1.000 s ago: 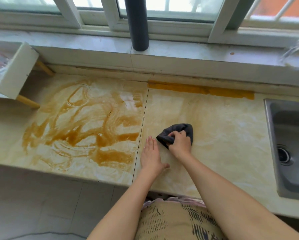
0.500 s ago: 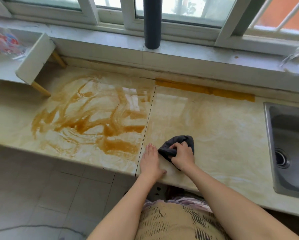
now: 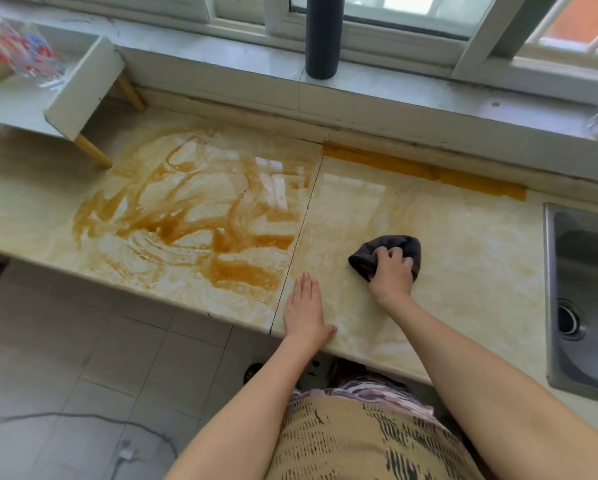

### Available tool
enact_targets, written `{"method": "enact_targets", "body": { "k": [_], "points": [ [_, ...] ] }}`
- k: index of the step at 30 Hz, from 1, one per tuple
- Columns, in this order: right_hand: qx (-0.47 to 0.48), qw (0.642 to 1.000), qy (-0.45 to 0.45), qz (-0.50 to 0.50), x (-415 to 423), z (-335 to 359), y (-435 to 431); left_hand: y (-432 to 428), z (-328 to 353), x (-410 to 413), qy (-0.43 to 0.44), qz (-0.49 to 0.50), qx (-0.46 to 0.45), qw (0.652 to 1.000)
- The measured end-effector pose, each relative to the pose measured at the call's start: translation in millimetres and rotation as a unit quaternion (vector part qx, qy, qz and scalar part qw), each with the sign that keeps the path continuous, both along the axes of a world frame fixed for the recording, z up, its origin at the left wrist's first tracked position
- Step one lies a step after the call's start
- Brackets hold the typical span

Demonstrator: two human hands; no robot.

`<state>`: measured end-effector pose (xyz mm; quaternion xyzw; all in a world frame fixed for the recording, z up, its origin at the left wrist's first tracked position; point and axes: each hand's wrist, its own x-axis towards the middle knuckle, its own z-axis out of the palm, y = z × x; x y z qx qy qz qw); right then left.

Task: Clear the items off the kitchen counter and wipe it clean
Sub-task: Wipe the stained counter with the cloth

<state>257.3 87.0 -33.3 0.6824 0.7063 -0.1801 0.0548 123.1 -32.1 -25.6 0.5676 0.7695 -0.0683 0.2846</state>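
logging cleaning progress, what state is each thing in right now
left hand, flat, fingers straight, holding nothing
right hand, gripping the cloth
cloth, bunched under the right hand
left counter slab, smeared with brown streaks
right counter slab, mostly wiped
brown strip, unwiped along the back edge

No readable text, label or number anywhere.

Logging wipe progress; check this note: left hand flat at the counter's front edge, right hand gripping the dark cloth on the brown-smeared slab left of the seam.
Wrong slab. The head view shows the right hand gripping the dark cloth on the paler slab right of the seam; the brown smears lie left of it. The left hand is flat at the front edge.
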Motion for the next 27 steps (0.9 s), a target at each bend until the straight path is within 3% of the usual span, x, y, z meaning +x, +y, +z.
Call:
{"method": "enact_targets", "body": {
  "k": [3,5,10,15,19,27],
  "points": [
    [0.000,0.989,-0.006,0.149,3.4,-3.9,-15.5,1.1,-1.0,3.9,0.002,-0.010,-0.009,1.000],
    [-0.003,0.982,-0.001,0.190,11.3,-2.3,-7.8,0.3,-2.8,3.7,-0.001,-0.016,-0.011,1.000],
    [0.026,0.990,-0.017,0.139,14.6,3.2,-4.9,-7.3,-4.6,-1.6,-0.003,-0.016,-0.007,1.000],
    [0.038,0.978,0.039,0.203,-3.8,-1.7,-45.9,-30.9,-5.0,-25.4,-0.013,0.090,0.050,0.995],
    [0.026,0.967,0.100,0.235,-55.7,-5.3,-77.8,-45.1,-0.7,-59.7,0.002,0.171,0.041,0.984],
    [0.038,0.969,0.081,0.231,-120.0,-8.7,-101.4,-83.2,-6.4,-125.5,0.018,0.227,0.025,0.973]
  ]
}}
